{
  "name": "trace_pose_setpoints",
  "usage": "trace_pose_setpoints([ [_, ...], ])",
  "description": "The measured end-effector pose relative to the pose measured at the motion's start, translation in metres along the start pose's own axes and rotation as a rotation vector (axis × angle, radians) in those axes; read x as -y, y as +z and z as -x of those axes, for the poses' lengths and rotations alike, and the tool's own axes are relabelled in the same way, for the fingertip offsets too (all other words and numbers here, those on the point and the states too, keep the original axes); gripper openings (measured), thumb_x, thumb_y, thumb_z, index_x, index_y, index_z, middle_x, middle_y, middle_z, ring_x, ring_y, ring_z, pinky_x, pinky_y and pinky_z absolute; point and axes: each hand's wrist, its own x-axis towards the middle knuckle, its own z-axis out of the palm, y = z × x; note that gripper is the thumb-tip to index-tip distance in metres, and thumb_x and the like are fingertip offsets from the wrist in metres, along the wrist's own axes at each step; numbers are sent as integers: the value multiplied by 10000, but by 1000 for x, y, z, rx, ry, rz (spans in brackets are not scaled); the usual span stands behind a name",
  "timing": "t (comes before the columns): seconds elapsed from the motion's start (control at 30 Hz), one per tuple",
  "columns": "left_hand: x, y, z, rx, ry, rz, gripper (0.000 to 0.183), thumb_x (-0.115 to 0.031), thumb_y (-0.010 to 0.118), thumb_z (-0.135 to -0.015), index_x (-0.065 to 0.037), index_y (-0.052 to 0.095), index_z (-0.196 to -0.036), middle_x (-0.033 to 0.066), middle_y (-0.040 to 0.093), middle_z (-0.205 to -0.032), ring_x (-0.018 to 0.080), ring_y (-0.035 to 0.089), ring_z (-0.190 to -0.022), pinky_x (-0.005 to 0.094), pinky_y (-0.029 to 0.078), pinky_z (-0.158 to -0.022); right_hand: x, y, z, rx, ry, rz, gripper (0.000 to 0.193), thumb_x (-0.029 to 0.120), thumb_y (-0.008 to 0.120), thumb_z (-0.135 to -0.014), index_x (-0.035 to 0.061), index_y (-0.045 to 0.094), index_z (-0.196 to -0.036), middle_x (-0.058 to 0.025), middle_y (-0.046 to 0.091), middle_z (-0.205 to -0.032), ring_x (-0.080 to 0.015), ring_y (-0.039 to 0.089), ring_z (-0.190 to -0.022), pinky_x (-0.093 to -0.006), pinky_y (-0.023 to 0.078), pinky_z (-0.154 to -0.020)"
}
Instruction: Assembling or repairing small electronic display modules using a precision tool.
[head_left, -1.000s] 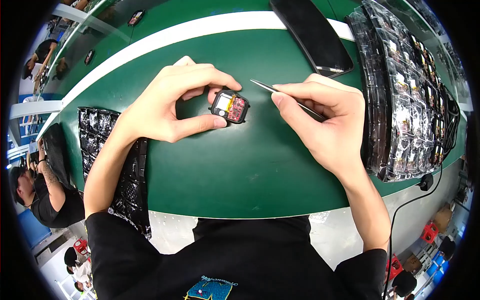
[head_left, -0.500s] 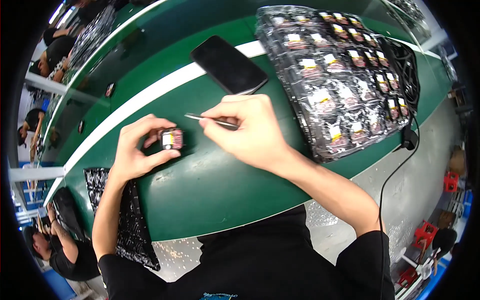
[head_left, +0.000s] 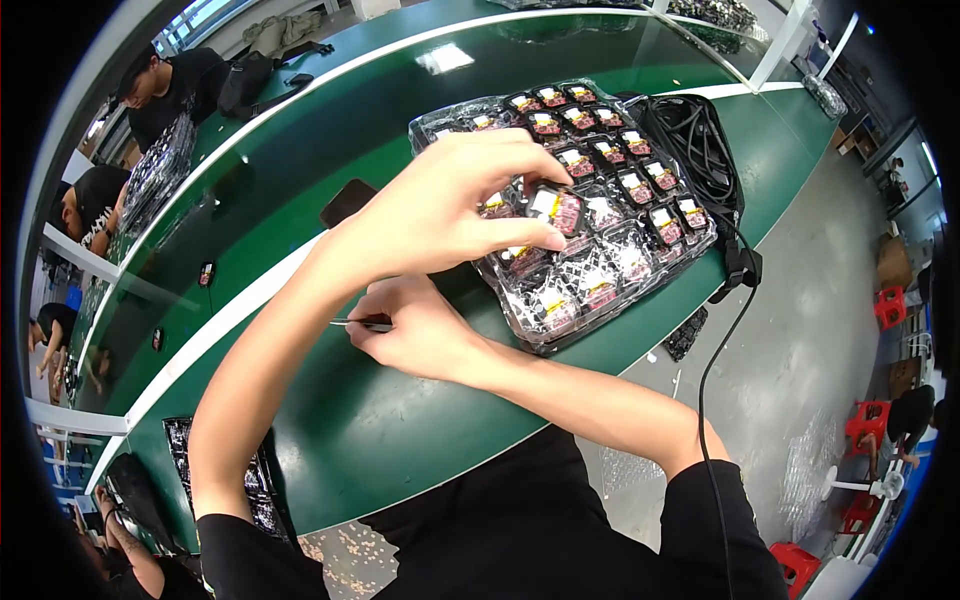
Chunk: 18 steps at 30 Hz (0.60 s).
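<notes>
My left hand (head_left: pixel 440 205) reaches across to the right, over the clear plastic tray (head_left: pixel 522 322). Between its thumb and fingers is a small square black device (head_left: pixel 558 210) with a white, yellow and reddish face, held just above the tray. Several similar devices sit in the tray's pockets, some under clear film or glare; my left hand covers part of the tray. Below my left forearm, my right hand (head_left: pixel 415 325) is closed around slim metal tweezers (head_left: pixel 360 322), whose tip points left. It hovers over the green table (head_left: pixel 400 440).
A dark phone (head_left: pixel 347 203) lies partly behind my left forearm. Coiled black cable (head_left: pixel 690 130) rests beside the tray, one strand hanging off the edge. A glossy black sheet (head_left: pixel 265 495) is at the left edge. Behind the transparent divider sits a person (head_left: pixel 190 85). Red stools (head_left: pixel 868 420) stand right.
My left hand has carried the device right, from the table to above the tray. My right hand has moved left and down with the tweezers. The view has turned toward the right.
</notes>
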Motion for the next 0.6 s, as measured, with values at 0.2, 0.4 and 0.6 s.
trace_pose_setpoints([
  [0.2,23,27,-65,229,116,-183,485,-342,855,-947,-66,746,-1330,108,646,-1245,357,675,-1161,491,541,-974,-1,-4,-2,-3,-27,16,157,101,752,-884,-43,787,-830,-232,741,-764,-416,756,-740,-474,604,-739],
  [0.4,27,27,-60,247,154,-171,488,-149,802,-984,-96,705,-1459,131,683,-1430,356,667,-1312,467,552,-1098,0,-4,-5,39,-28,36,170,110,760,-887,-49,777,-832,-238,750,-815,-417,756,-766,-479,595,-743],
  [0.6,11,-24,25,-7,24,-100,439,-71,787,-976,-96,736,-1411,105,698,-1391,265,710,-1071,381,583,-865,-6,-3,-2,-7,-119,74,121,70,796,-905,-34,827,-960,-165,759,-796,-281,724,-672,-396,564,-676],
])
